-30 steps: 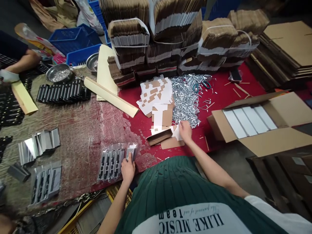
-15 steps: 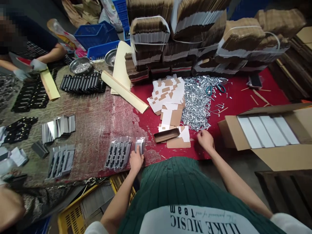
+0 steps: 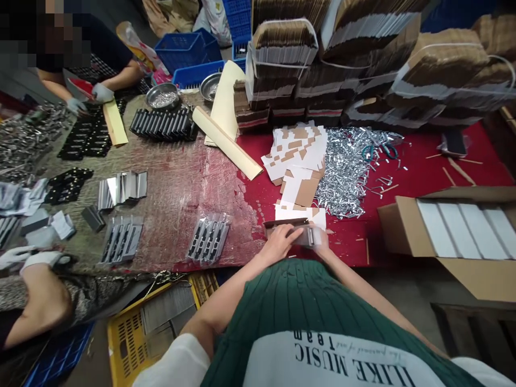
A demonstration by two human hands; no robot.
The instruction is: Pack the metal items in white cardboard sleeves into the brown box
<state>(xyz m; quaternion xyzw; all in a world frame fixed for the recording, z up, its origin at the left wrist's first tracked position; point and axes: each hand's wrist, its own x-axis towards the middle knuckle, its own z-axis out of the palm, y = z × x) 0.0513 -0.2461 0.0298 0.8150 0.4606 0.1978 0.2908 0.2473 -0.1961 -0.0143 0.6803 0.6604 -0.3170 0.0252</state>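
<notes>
Close in front of me, a clear plastic bag with a grey part [image 3: 301, 237] inside is held between both hands. My left hand [image 3: 279, 242] grips its left side, fingers laid across the top. At the bag's right end is my right hand [image 3: 321, 241], closed on it, its fingers slightly blurred and partly hidden. Just behind, touching or very near the bag, lies an open cardboard box [image 3: 278, 222]. Flat white-and-brown box blanks [image 3: 300, 185] spread out beyond it. A heap of small shiny metal pieces [image 3: 342, 172] lies to their right.
Several bagged parts [image 3: 208, 239] lie to the left. An open carton [image 3: 407, 228] with white boxes stands at right. Bundled cardboard stacks [image 3: 282, 59] wall off the back. Pliers [image 3: 379, 152] rest on the metal heap. Two gloved co-workers sit on the left.
My left hand has carried the bagged part rightward from beside the other bags to the open box. My right hand has left the metal heap's edge and come leftward to the bag.
</notes>
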